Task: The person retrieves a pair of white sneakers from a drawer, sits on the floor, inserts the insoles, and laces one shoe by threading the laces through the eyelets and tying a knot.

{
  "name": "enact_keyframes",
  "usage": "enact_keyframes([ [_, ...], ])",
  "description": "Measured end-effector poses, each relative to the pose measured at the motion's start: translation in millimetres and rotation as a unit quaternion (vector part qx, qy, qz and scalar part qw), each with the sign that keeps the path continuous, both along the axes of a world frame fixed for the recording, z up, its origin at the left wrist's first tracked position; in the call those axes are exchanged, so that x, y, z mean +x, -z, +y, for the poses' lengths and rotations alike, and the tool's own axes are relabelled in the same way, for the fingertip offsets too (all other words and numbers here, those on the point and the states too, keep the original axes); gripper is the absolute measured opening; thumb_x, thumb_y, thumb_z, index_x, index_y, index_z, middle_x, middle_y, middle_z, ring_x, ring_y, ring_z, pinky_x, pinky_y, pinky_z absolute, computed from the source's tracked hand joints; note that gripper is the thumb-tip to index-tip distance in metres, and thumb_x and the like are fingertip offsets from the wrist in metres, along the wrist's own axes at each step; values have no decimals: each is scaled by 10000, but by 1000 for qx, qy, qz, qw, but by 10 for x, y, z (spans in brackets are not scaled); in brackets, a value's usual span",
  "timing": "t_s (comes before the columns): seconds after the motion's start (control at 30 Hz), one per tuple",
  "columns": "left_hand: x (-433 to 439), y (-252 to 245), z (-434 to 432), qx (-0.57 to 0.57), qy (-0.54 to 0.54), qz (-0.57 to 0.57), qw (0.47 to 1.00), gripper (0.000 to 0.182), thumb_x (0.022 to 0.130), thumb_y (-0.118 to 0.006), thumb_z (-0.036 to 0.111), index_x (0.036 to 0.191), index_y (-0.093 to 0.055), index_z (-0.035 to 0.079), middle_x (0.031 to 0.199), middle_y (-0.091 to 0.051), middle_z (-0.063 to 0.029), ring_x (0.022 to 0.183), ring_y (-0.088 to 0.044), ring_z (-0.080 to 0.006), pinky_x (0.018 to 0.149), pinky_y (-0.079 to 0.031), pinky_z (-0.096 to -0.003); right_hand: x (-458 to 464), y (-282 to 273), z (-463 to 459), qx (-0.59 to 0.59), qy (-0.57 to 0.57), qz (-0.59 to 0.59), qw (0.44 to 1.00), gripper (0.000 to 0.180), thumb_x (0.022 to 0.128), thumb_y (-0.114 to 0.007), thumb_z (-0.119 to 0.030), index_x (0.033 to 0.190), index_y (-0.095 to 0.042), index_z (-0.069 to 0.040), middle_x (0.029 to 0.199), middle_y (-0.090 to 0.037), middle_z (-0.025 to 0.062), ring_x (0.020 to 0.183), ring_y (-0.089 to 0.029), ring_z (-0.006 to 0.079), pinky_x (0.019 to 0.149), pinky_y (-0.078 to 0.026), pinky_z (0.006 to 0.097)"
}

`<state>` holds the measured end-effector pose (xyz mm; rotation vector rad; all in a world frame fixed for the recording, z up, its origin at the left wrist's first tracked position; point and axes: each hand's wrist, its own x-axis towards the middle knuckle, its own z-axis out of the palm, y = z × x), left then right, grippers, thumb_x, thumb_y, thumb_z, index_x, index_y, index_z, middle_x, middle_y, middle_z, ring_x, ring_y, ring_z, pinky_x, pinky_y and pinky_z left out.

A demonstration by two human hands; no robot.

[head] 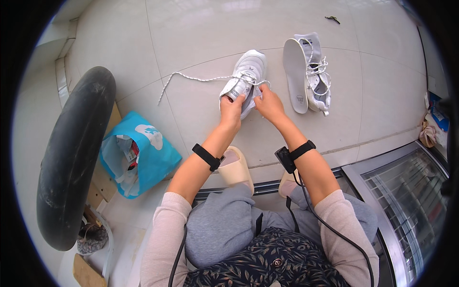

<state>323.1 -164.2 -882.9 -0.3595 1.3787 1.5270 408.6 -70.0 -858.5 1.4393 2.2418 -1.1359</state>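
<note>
A white lace-up sneaker (250,66) lies on the tiled floor, its toe pointing away from me. My left hand (231,111) grips it at the collar, the thumb pressed by the tongue (233,94). At the right edge of the opening, the curled fingers of my right hand (269,103) pinch the sneaker's upper; exactly what lies under the fingertips is hidden. One long end of the white shoelace (200,78) trails left across the floor. To the right rests a second white sneaker (320,89), its laces loose, with a grey insole (296,75) along its left side.
A blue bag (157,154) with packages inside stands at left, beside a large black inner tube (77,158). A small dark strip (332,19) lies at the far right. Below are my cream slippers (235,166) and a metal-framed glass door (401,193) at lower right.
</note>
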Motion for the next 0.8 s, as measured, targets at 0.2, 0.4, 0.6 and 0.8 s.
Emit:
enact_keyframes([
  [0.2,33,-199,-12,-24,102,110,988,477,760,-655,54,1198,-480,-15,1138,-554,-99,1025,-546,-178,879,-442,-312,55,41,-62,-37,32,40,998,289,788,-521,-163,1046,-504,-34,740,-640,198,678,-639,341,652,-481,453],
  [0.4,-155,-194,25,45,51,-98,993,445,887,-582,219,1263,-460,15,1201,-537,-76,1101,-512,-189,948,-395,-334,65,16,-6,-30,-25,31,999,236,807,-522,-148,1010,-509,-29,705,-634,162,634,-651,287,621,-487,395],
  [0.6,-184,-32,-109,128,-23,-190,973,412,941,-504,129,1315,-388,4,1241,-520,-103,1141,-515,-203,988,-419,-362,18,-197,342,-131,-109,8,985,245,803,-581,-236,954,-573,-44,818,-644,180,783,-623,348,681,-476,436],
  [0.8,-250,-45,-173,144,11,-202,969,427,942,-506,119,1330,-366,9,1263,-504,-104,1153,-511,-202,988,-436,-364,-89,-739,931,-144,-130,84,977,150,875,-557,-159,966,-595,-46,712,-581,32,658,-534,111,589,-437,271],
])
